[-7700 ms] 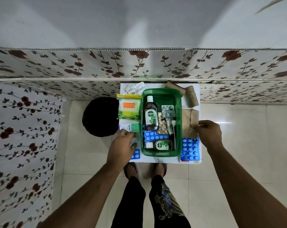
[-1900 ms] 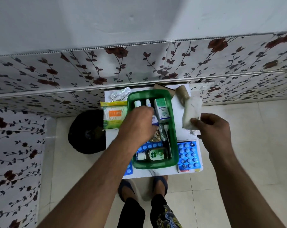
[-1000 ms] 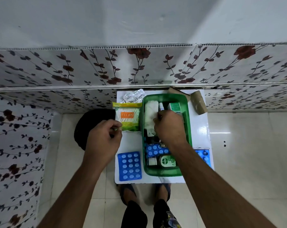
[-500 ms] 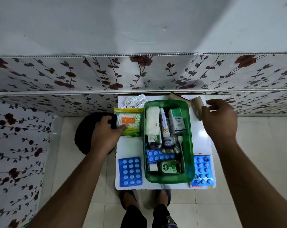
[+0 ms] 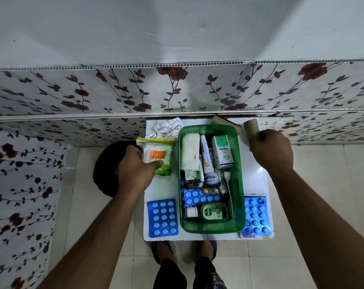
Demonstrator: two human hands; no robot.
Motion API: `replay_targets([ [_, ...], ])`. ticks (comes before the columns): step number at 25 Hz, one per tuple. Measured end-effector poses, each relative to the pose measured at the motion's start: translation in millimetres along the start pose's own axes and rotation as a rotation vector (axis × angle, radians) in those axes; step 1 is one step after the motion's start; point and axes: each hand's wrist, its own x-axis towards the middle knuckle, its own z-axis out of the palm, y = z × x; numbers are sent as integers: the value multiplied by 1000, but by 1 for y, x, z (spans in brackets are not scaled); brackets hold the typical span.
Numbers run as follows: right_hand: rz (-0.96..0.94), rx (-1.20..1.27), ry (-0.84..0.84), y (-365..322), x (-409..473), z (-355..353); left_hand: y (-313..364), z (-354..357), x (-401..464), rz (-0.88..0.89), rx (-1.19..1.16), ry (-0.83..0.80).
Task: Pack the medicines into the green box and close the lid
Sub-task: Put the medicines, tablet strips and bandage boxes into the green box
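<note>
The green box stands open on a small white table. Inside lie a white gauze roll, a tube, a white Optibex carton, a small jar, a blue blister strip and a Dettol bottle on its side. Left of the box, my left hand grips the yellow-green cotton bud packet. At the box's far right corner, my right hand closes around a brown bandage roll.
A blue blister pack lies at the table's front left, another at the front right. A silver foil strip sits at the back left, a second brown roll behind the box. A black round object is on the floor at left.
My left hand has closed on the cotton bud packet. My right hand has moved down onto the brown roll and gripped it.
</note>
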Motion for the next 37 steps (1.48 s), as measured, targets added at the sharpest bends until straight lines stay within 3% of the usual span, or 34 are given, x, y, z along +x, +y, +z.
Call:
replay_targets([
  [4, -19, 181, 90, -2, -37, -29, 4, -50, -40, 44, -264, 86],
  [8, 14, 394, 85, -1, -78, -52, 38, -38, -110, 175, -291, -233],
  [15, 33, 539, 38, 13, -93, -60, 30, 52, -126, 357, 340, -339],
  [19, 19, 512, 0, 15, -95, -59, 17, 59, -123, 732, 692, -138],
  [22, -3, 513, -41, 5, -104, -58, 24, 59, -124, 840, 836, -72],
  [26, -94, 481, -139, -27, -119, -47, 30, 33, -112, 799, 620, -5],
  [30, -202, 84, -133, -64, -115, -15, 13, -3, -87, 549, 173, 100],
  [37, -347, -187, -45, -76, -104, 14, -13, -20, -64, 599, 235, 88],
])
